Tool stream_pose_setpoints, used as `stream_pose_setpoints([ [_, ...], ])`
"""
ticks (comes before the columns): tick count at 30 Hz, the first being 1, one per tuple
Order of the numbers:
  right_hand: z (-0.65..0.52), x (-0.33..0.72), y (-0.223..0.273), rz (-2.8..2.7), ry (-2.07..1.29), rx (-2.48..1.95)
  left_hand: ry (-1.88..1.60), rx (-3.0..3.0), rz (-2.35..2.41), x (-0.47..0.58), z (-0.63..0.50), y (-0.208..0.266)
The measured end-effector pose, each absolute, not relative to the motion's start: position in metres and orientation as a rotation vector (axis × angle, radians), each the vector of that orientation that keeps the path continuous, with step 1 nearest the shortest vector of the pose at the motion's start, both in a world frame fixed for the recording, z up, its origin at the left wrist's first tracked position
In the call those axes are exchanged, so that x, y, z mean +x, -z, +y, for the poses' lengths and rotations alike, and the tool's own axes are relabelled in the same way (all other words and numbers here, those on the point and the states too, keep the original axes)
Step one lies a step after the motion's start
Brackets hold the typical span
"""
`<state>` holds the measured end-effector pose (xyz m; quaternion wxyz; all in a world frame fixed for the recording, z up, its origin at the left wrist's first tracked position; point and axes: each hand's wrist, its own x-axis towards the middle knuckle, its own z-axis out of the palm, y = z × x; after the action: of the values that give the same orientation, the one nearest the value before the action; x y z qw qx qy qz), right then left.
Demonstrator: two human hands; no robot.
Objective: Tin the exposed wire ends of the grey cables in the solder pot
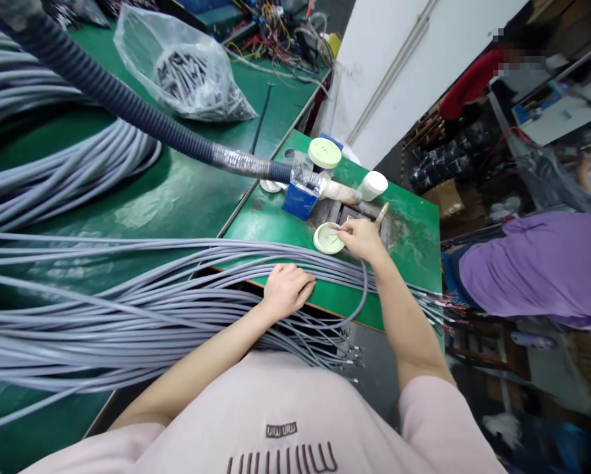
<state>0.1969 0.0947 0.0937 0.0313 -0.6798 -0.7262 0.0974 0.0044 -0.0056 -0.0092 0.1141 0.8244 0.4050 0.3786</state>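
Observation:
My right hand (362,239) is closed in a pinch on the end of a grey cable (365,289). The thin wires at that end point into a small, shallow, pale yellow dish (321,241). From my right hand the cable bends down in a loop and runs back to the left. My left hand (286,289) lies over a bundle of grey cables (240,253), its fingers curled down around some of them; the fingertips are hidden. More grey cables (176,336) run below my left forearm, with their stripped ends hanging past the table edge.
A ribbed hose (167,135) ends at a blue box (299,201) behind the dish. A round yellow lid (325,153) and a white tub (373,185) stand nearby. A clear bag (196,82) of grey pieces lies at the back. A person in purple (537,270) is at the right.

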Motion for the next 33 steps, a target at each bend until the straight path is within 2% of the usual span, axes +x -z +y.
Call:
stream_pose_setpoints([
  [5, 0.101, 0.238, -0.1, -1.907, -0.245, -2.062, -1.124, 2.432, 1.167, 0.004, -0.006, 0.009],
  [10, 0.12, 0.269, -0.086, -1.771, -0.169, -2.231, -1.133, 2.454, 1.167, 0.004, -0.005, 0.01],
  [16, 0.136, 0.274, -0.071, -1.774, -0.156, -2.407, -1.128, 2.46, 1.164, 0.004, -0.005, 0.009],
  [33, 0.147, 0.273, -0.061, -1.825, -0.205, -2.475, -1.094, 2.437, 1.164, 0.004, -0.005, 0.011],
])
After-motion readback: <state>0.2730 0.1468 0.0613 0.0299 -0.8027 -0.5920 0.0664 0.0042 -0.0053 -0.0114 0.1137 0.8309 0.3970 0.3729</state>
